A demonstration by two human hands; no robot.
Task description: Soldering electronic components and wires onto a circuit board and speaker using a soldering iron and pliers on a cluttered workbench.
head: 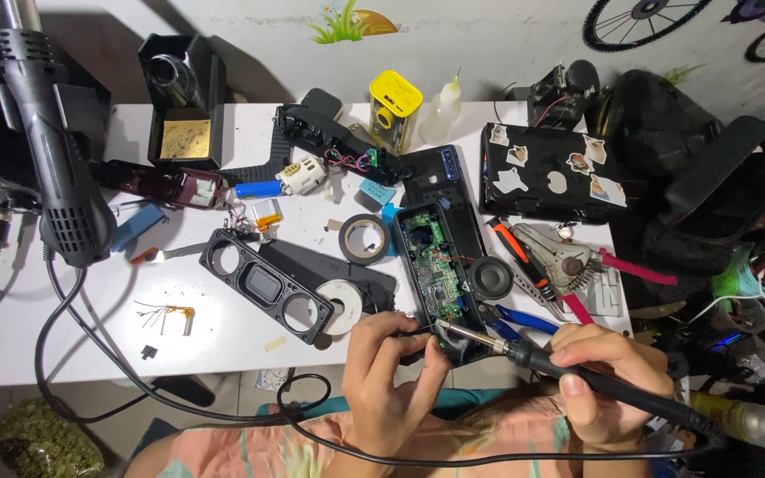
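Opened black plastic speaker shell w/ green circuit board (440, 270) lies at table's (64, 345) 5 o'clock edge. L hand (391, 376) pinches its near end; R hand (604, 376) grips black soldering iron (577, 376). Board prob. light, fragile: hold by casing rim.

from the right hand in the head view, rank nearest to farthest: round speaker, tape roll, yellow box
1. Round speaker, just above the right hand.
2. Tape roll, mid-table, up-left.
3. Yellow box, at the table's far edge.
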